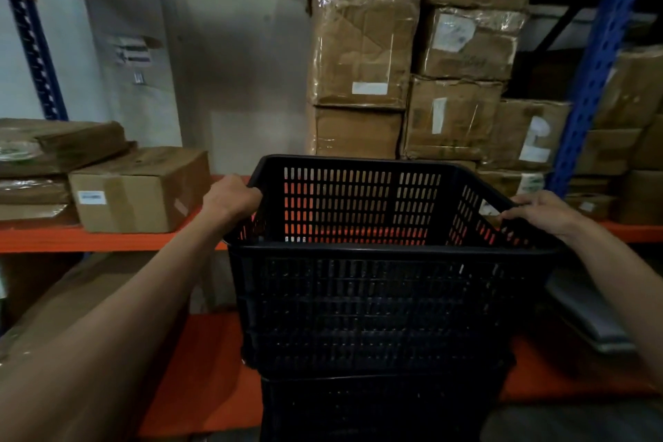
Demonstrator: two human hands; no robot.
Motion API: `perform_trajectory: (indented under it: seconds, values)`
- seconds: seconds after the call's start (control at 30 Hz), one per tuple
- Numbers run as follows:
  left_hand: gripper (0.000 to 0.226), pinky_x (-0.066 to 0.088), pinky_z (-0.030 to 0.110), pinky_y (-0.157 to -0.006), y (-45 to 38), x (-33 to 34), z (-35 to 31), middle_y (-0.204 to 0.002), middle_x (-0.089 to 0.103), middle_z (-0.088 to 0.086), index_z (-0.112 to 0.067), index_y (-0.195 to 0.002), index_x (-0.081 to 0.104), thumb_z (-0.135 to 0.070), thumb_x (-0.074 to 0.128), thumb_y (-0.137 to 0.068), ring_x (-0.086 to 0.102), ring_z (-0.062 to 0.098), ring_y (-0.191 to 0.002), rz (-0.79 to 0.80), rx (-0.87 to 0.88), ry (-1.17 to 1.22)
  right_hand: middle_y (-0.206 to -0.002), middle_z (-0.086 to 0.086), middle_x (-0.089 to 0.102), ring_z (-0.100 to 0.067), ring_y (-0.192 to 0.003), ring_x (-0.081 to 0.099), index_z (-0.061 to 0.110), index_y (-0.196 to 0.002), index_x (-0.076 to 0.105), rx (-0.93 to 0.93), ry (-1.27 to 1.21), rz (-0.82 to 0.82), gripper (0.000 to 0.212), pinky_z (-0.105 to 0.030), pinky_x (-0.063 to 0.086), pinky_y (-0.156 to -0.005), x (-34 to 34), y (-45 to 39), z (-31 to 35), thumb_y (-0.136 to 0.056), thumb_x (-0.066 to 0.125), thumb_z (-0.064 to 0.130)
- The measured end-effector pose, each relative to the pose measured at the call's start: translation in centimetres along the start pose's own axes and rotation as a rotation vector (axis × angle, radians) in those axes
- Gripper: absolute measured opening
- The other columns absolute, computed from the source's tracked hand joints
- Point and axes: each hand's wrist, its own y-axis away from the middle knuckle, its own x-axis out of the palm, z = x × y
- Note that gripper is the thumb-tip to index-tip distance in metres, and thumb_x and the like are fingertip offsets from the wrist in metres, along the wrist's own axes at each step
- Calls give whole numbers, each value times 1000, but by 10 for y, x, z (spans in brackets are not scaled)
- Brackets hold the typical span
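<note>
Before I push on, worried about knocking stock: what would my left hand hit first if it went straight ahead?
The left hand grips the rim of the crate; straight on, the cardboard boxes stacked behind look first in line, though depth is unclear.

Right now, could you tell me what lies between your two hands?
In the head view, only the open top of the black crate; the left hand and right hand grip its opposite rims.

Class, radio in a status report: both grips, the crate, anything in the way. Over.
Left grip holds left rim, right grip right rim. Black crate atop second crate. Cardboard boxes stacked behind it.
</note>
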Motion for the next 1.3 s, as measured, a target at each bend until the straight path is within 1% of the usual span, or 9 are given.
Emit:
perform_trajectory:
  seconds: [0.1,0.17,0.47,0.57,0.73,0.87,1.1,1.2,1.3]
  values:
    - [31,50,35,-88,-2,13,-8,-104,69,22,2,-99,65,-22,50,-86,67,37,-98,29,-18,-16,-92,-24,71,-20,-59,63,1,-91,71,-27,38,4,10,-23,54,-53,-4,-18,-9,-86,64,7]
    - [33,48,38,-93,-3,19,-11,-109,68,20,3,-104,64,-23,50,-89,65,35,-104,15,-21,-54,-101,-25,71,-26,-69,63,2,-87,73,-33,53,4,9,-30,55,-70,-4,-26,-14,-84,67,8]
    - [33,47,35,-72,-10,40,-23,-109,65,31,12,-105,61,-13,47,-89,64,37,-90,44,-16,-97,-112,-14,66,-28,-104,60,2,-113,68,-84,258,14,32,-36,45,-86,-7,-49,-18,-84,69,18]
    - [33,43,38,-85,-5,43,-25,-111,64,27,10,-108,59,-16,48,-91,61,39,-104,22,-14,-165,-114,-15,67,-30,-106,61,3,-114,67,-148,353,-12,33,-40,48,-94,-4,-53,-23,-85,68,19]
    - [45,45,42,-98,4,40,-24,-124,58,28,10,-119,52,-20,48,-86,57,43,-114,71,13,-317,-97,-8,66,-25,-85,63,16,-115,64,-212,680,-50,40,-40,55,-77,-2,-56,-26,-82,67,37]
    - [59,36,49,-109,9,45,-24,-149,24,27,5,-139,34,-24,47,-90,45,47,-127,151,12,-502,-111,-10,65,-29,-98,62,15,-123,52,-217,743,54,48,-43,53,-85,3,-56,-26,-82,68,36]
    - [58,25,45,-112,18,40,-26,-150,25,26,3,-145,30,-25,43,-95,38,42,-135,198,48,-551,-136,-16,51,-35,-125,47,18,-145,31,-388,648,67,75,-41,42,-97,8,-52,-22,-83,69,38]
    - [65,28,52,-110,20,43,-28,-150,24,25,5,-146,25,-29,45,-94,42,43,-131,171,61,-637,-114,-10,64,-30,-107,58,23,-123,62,-628,483,-175,41,-41,49,-86,2,-40,-17,-87,58,44]
    - [73,29,52,-109,18,46,-27,-150,25,22,4,-146,23,-37,49,-93,40,42,-133,160,51,-671,-99,0,72,-21,-92,64,26,-96,75,-501,461,-124,30,-41,54,-81,-1,-25,-16,-88,55,47]
